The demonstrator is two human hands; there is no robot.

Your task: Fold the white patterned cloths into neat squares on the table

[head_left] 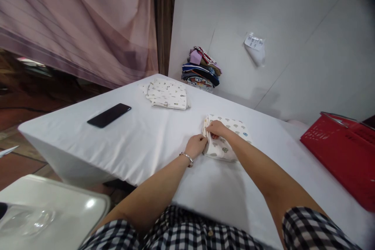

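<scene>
Phone [109,115], left: black | cloth [225,150], centre-right: white, grey motifs | basket [341,154], right: red | sleeves [313,228], bottom: black-and-white checked

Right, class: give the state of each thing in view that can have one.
Left hand: closed on grey-print cloth
Right hand: pinching its edge
Grey-print cloth: folded, gripped
Sparse-print cloth: folded, laid flat
Smartphone: flat, screen dark
Clothes stack: folded, piled
Curtain: hanging
Tablecloth: spread, slightly creased
Red basket: contents hidden
</scene>
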